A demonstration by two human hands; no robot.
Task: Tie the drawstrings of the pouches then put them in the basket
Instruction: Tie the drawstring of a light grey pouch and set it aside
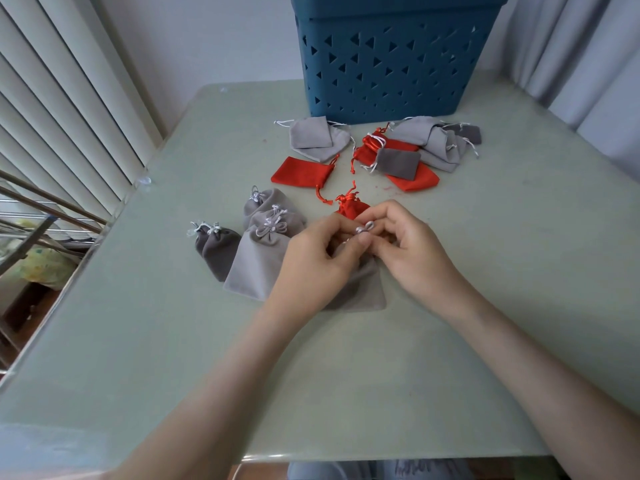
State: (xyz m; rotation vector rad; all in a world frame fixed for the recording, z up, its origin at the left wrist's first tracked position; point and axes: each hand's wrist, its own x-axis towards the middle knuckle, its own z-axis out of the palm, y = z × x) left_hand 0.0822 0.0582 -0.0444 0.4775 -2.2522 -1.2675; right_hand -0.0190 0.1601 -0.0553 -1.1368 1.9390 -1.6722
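Table (485, 271): pale green top, carries everything listed below.
Basket (391, 64): blue plastic with triangular cut-outs in its walls; stands at the far edge of the table. Its inside is not visible.
Untied heap (438, 145): light grey, dark grey and red pouches overlapping, just in front of the basket's right half, cords loose.
Large tied pouch (256, 268): light grey, bow at its neck; well in front of the basket and left of its left corner.
Worked pouch (360, 289): grey, lies flat on the table, well in front of the basket's middle, neck pointing toward the basket, mostly hidden under the hands.
Left hand (311, 258): over the worked pouch's neck, fingers curled, pinching the cord.
Right hand (412, 251): opposite the left, thumb and curled fingers pinching the same cord.
Grey pair (311, 135): two flat light grey pouches, untied, just in front of the basket's left half.
Flat red pouch (301, 173): untied, in front of the grey pair, farther from the basket.
Dark tied pair (216, 249): two small dark grey pouches, knotted, farthest left of the basket.
Small red pouch (349, 207): tied, between basket and hands, touching the fingertips.
Drawstring (364, 228): pale silver loop, held between both hands.
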